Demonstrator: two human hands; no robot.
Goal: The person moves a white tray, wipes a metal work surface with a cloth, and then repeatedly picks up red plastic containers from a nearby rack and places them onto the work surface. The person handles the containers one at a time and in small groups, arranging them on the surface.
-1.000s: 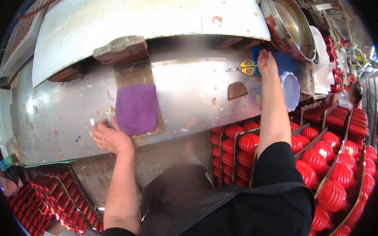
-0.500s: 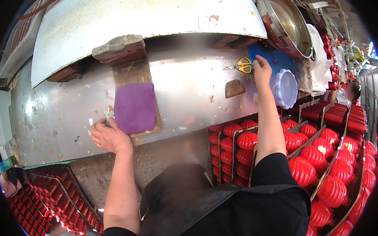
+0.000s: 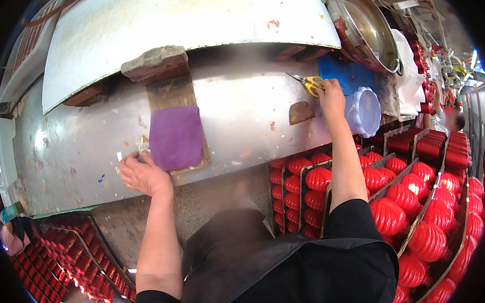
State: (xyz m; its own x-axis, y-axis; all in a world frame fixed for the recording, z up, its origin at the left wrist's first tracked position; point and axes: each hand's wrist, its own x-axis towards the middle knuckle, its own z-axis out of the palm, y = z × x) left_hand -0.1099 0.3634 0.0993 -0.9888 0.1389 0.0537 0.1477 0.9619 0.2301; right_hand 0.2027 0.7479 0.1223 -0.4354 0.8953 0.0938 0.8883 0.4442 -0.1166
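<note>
In the head view, my right hand [image 3: 331, 98] has its fingers closed on the yellow handles of a pair of scissors [image 3: 312, 86]. The blades point left over the metal worktop, beside a blue mat. My left hand [image 3: 144, 175] rests open at the near edge of the worktop, fingers apart. Just to its right lies a folded purple cloth or sheet [image 3: 176, 137] on a wooden board [image 3: 171, 97]. At the far end of that board sits a worn block [image 3: 155, 63]. A small white slip [image 3: 119, 156] is by my left fingertips.
A brown flat scraper-like piece [image 3: 301, 113] lies near the scissors. To the right stand a pale scalloped bowl [image 3: 367, 113] and a large metal basin [image 3: 369, 26]. Racks of glossy red ribbed pieces [image 3: 390, 217] flank me, with more red ones [image 3: 78, 252] lower left. Another person [image 3: 447, 118] is far right.
My right hand has come down onto the yellow handles and taken hold of the scissors, which have turned and shifted slightly. The left hand has stayed nearly in place.
</note>
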